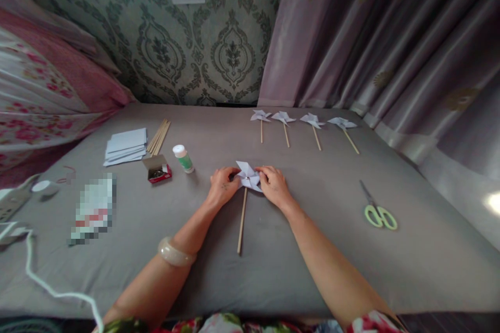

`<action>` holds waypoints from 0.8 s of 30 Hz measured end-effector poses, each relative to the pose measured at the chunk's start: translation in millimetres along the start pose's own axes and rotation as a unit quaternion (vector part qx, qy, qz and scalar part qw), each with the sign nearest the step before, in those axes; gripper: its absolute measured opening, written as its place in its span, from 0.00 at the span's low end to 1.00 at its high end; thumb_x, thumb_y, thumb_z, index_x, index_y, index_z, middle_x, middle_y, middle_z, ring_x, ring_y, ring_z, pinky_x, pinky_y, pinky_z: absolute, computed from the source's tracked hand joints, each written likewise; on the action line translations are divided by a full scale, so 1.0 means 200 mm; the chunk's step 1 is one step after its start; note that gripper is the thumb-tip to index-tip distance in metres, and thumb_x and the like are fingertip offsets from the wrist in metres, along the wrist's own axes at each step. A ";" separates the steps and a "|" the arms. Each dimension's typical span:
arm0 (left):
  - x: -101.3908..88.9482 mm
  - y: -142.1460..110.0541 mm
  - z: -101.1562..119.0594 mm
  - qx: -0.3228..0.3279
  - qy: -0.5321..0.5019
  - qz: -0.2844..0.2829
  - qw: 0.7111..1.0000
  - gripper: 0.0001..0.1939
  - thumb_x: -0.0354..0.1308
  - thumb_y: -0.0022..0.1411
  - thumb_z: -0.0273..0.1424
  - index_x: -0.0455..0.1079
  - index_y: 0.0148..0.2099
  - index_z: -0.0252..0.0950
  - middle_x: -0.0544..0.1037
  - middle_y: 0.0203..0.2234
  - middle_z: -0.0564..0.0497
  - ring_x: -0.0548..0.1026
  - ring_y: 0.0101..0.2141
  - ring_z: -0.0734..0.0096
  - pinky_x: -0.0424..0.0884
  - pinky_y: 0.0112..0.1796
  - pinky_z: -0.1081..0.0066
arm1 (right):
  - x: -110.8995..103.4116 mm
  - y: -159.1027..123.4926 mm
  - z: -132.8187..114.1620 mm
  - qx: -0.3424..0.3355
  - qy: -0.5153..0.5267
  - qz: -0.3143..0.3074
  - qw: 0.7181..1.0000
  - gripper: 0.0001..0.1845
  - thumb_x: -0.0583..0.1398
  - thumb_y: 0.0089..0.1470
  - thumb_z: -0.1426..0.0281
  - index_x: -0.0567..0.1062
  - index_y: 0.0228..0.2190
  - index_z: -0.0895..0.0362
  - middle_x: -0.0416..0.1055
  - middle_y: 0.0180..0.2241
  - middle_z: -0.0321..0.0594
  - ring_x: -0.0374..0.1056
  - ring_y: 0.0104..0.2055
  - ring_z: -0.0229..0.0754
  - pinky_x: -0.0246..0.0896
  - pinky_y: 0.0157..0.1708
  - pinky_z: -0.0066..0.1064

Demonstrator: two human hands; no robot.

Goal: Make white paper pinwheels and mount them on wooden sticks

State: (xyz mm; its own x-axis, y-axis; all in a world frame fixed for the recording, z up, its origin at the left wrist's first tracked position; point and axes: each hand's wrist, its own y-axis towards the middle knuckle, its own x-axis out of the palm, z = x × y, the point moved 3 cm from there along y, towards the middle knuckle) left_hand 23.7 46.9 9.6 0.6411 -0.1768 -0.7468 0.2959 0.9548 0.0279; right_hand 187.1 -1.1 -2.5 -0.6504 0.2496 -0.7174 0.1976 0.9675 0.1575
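Observation:
A white paper pinwheel [247,170] with a small metal pin at its centre lies in front of me, its wooden stick [242,223] pointing toward me. On its left side my left hand [224,186] has its fingers closed on a paper blade. My right hand [273,184] grips the blade on the opposite side, fingers bent. Both fingertips are partly hidden by the paper and the hands themselves. Just beyond my left hand stands a glue stick [183,159] with a white cap and green label, near an open red box [159,171] of small metal pieces.
Several finished pinwheels [312,120] lie in a row at the back right. Scissors [378,210] with pale green handles rest at the right. Paper sheets [125,145] and wooden sticks [159,137] are at the back left. A white cable [54,291] and power strip [13,203] occupy the left edge.

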 end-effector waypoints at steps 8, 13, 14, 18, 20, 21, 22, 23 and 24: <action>-0.05 -0.02 -0.01 0.050 -0.053 -0.079 0.994 0.26 0.61 0.50 0.39 0.72 0.51 0.34 0.78 0.45 0.45 0.73 0.43 0.60 0.67 0.46 0.64 | -0.08 0.03 0.09 -0.099 0.104 -0.084 0.986 0.15 0.57 0.51 0.78 0.77 0.40 0.56 0.71 0.46 0.43 0.66 0.50 0.38 0.56 0.55 0.35; -0.02 -0.02 -0.04 0.052 -0.029 -0.046 0.997 0.27 0.65 0.47 0.43 0.73 0.50 0.37 0.77 0.44 0.45 0.73 0.44 0.58 0.66 0.46 0.62 | -0.07 0.04 0.08 -0.107 0.094 -0.085 0.986 0.11 0.61 0.51 0.76 0.78 0.38 0.56 0.70 0.43 0.42 0.67 0.49 0.39 0.57 0.54 0.35; -0.01 -0.02 -0.04 0.053 -0.026 -0.041 0.997 0.27 0.65 0.48 0.43 0.73 0.50 0.38 0.77 0.44 0.45 0.72 0.44 0.58 0.66 0.46 0.62 | -0.07 0.04 0.08 -0.107 0.093 -0.086 0.986 0.10 0.61 0.52 0.75 0.78 0.37 0.56 0.70 0.43 0.42 0.67 0.49 0.38 0.57 0.54 0.34; 0.00 -0.01 -0.04 0.048 -0.021 -0.042 0.998 0.27 0.65 0.49 0.43 0.72 0.50 0.36 0.77 0.43 0.45 0.72 0.43 0.58 0.66 0.45 0.63 | -0.06 0.05 0.09 -0.110 0.090 -0.086 0.986 0.08 0.61 0.52 0.75 0.78 0.37 0.57 0.70 0.42 0.42 0.67 0.48 0.38 0.58 0.53 0.33; -0.01 -0.01 -0.03 0.038 -0.015 -0.044 0.998 0.27 0.64 0.49 0.42 0.72 0.50 0.35 0.77 0.43 0.44 0.73 0.43 0.58 0.67 0.44 0.63 | -0.06 0.06 0.09 -0.111 0.083 -0.085 0.987 0.08 0.61 0.52 0.74 0.77 0.36 0.57 0.71 0.42 0.42 0.67 0.48 0.38 0.58 0.52 0.33; -0.01 -0.01 -0.02 0.033 -0.014 -0.043 0.998 0.26 0.64 0.49 0.42 0.73 0.50 0.36 0.78 0.43 0.45 0.73 0.42 0.58 0.67 0.44 0.63 | -0.05 0.06 0.09 -0.111 0.077 -0.085 0.987 0.07 0.61 0.52 0.74 0.77 0.36 0.56 0.71 0.41 0.42 0.67 0.47 0.38 0.58 0.52 0.34; -0.02 -0.02 -0.01 0.029 -0.013 -0.043 0.999 0.26 0.64 0.49 0.42 0.73 0.49 0.36 0.78 0.42 0.45 0.73 0.42 0.59 0.67 0.43 0.64 | -0.05 0.07 0.10 -0.110 0.072 -0.085 0.988 0.07 0.62 0.52 0.74 0.77 0.35 0.56 0.71 0.41 0.41 0.67 0.47 0.39 0.58 0.51 0.34; -0.02 -0.02 -0.01 0.028 -0.013 -0.043 0.999 0.25 0.64 0.49 0.41 0.73 0.49 0.37 0.78 0.42 0.45 0.73 0.42 0.59 0.67 0.43 0.64 | -0.05 0.07 0.09 -0.110 0.067 -0.084 0.988 0.07 0.62 0.52 0.73 0.77 0.35 0.56 0.71 0.40 0.41 0.67 0.46 0.39 0.58 0.51 0.34; -0.02 -0.02 0.00 0.027 -0.013 -0.043 0.999 0.24 0.64 0.49 0.41 0.73 0.49 0.37 0.78 0.42 0.46 0.73 0.42 0.59 0.67 0.44 0.64 | -0.05 0.07 0.09 -0.109 0.063 -0.085 0.988 0.06 0.62 0.52 0.73 0.77 0.35 0.57 0.72 0.40 0.41 0.67 0.46 0.39 0.59 0.50 0.34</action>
State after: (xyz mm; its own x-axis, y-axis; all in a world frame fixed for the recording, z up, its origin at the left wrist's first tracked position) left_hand 19.8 43.9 12.4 0.6292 -0.2637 -0.7312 0.3879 0.9217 0.0013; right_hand 210.3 9.8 -5.5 -0.7493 0.0734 -0.6581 -0.0751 0.9780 0.1945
